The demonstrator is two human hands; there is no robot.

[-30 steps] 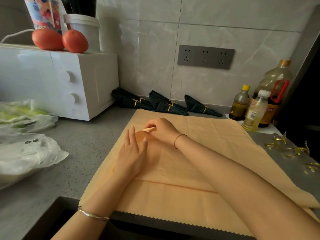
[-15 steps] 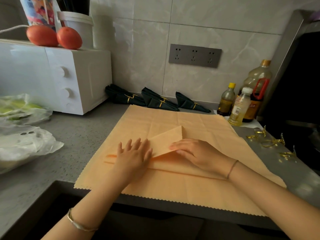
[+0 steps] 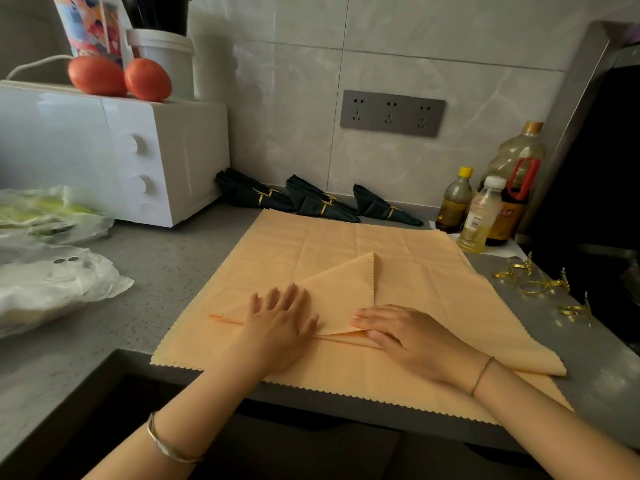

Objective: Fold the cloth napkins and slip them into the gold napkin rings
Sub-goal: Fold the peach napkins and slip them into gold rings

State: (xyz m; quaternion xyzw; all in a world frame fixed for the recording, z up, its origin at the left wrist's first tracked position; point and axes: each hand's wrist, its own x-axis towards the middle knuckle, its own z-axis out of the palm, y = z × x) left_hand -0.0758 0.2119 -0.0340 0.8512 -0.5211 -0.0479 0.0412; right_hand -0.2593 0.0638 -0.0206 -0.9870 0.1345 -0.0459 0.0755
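A large peach cloth napkin [image 3: 408, 258] lies spread on the grey counter, its near edge over the counter's front. One corner is folded in, forming a triangular flap [image 3: 349, 289] in the middle. My left hand [image 3: 280, 323] lies flat on the flap's left part, fingers straight. My right hand [image 3: 412, 336] presses flat on the fold line at the flap's lower right. Several loose gold napkin rings [image 3: 540, 284] lie on the counter to the right. Three dark folded napkins [image 3: 322, 204] in gold rings rest against the back wall.
A white microwave [image 3: 114, 154] with two tomatoes [image 3: 119, 77] on top stands at the back left. Plastic bags [image 3: 48, 271] lie on the left of the counter. Three bottles [image 3: 491, 209] stand at the back right. A dark sink opening [image 3: 104, 410] sits at the near left.
My right hand carried the napkin's corner from the far left toward the middle and now presses the fold near me. My left hand stays flat on the cloth.
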